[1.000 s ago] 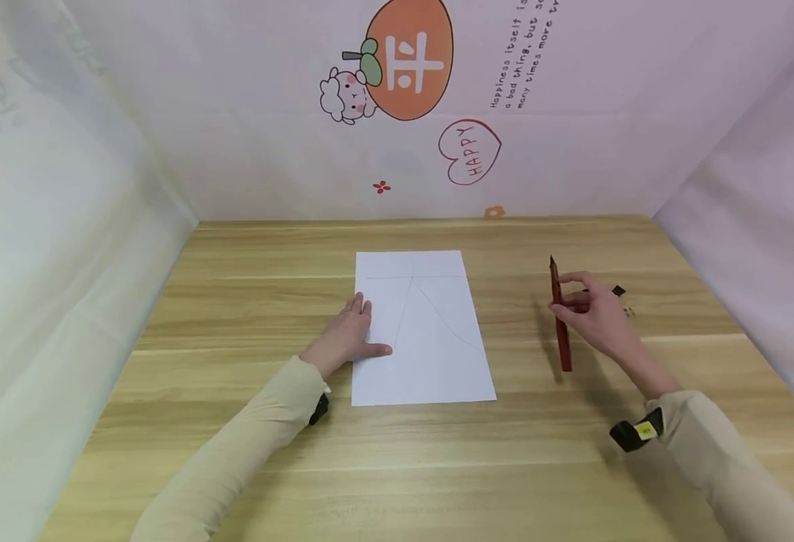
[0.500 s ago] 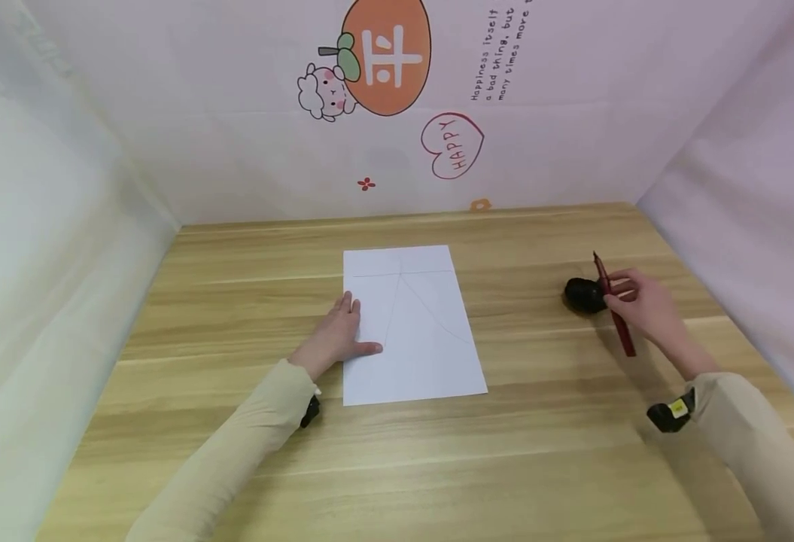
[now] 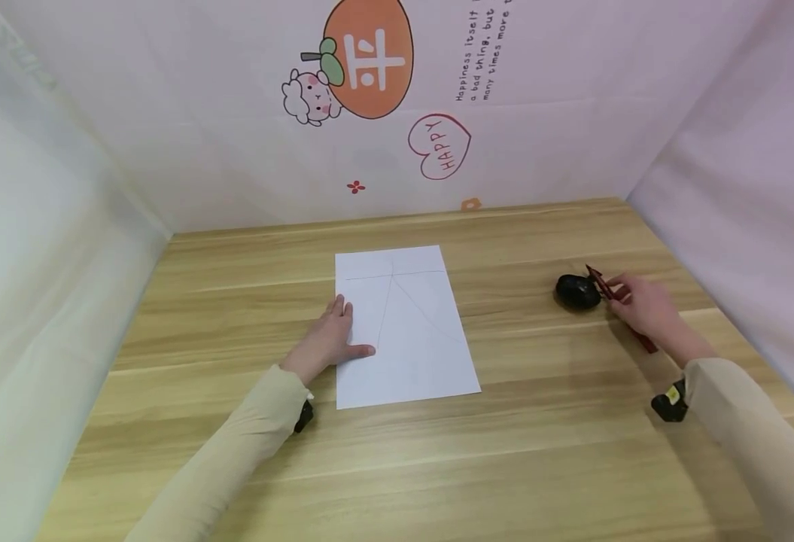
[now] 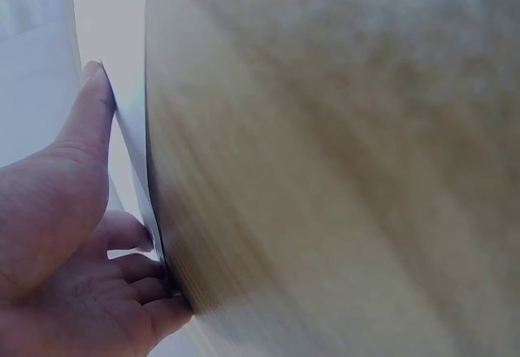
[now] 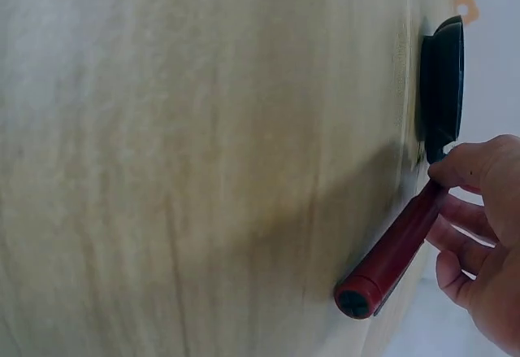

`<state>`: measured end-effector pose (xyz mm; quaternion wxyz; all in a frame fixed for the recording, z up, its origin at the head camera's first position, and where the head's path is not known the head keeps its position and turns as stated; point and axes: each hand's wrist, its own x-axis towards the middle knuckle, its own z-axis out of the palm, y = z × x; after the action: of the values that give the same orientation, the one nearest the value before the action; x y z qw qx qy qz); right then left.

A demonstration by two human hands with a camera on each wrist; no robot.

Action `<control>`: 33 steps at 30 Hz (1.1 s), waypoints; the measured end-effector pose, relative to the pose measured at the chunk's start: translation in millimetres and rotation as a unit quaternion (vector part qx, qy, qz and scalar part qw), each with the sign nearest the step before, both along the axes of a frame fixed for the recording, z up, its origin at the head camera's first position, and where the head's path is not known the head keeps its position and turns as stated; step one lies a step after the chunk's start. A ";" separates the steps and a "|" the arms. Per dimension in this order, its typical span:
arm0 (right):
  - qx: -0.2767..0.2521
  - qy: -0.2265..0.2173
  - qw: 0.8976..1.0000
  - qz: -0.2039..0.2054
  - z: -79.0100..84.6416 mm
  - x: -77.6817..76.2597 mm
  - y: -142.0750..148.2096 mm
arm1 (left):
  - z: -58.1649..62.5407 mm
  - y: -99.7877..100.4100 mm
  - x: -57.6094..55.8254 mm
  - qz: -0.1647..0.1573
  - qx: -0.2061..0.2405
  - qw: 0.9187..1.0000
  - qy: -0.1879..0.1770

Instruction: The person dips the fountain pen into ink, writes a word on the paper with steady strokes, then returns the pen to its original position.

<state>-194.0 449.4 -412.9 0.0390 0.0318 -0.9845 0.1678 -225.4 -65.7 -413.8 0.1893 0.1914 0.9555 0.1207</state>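
Note:
A white sheet of paper [image 3: 417,369] lies on the wooden table, bearing thin pencil-like lines: one across the top and two diverging downward. My left hand [image 3: 325,339] rests flat on its left edge, thumb spread inward, fingertips at the margin. In the left wrist view the thumb [image 4: 89,117] lies along the paper. Out to the right, my right hand [image 3: 647,305] pinches a dark red pen [image 3: 640,335], its pointed end away from me. Just left of those fingers sits a glossy black oval object [image 3: 577,292], its narrow end [image 5: 439,145] close by the pinching fingertips.
A wood-grain table [image 3: 397,467] extends around the paper. White curtains [image 3: 44,226] enclose it on both sides, and a printed back cloth [image 3: 539,150] rises at the far edge. Black wrist devices [image 3: 670,403] sit at both sleeve cuffs.
My right hand has carried the pen rightward and lowered it beside the black oval object, which came out from behind the hand. My left hand keeps its place on the paper; the view shifted slightly.

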 end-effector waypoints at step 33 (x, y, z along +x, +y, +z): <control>-0.014 -0.068 0.997 -0.042 32.3 -40.5 -7.9 | -5.0 -3.0 -20.9 0.026 0.025 0.999 0.006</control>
<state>-234.5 441.5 -380.7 -0.0210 -0.0215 -0.9829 0.1817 -246.3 -68.6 -418.8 0.1759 0.1720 0.9579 0.1480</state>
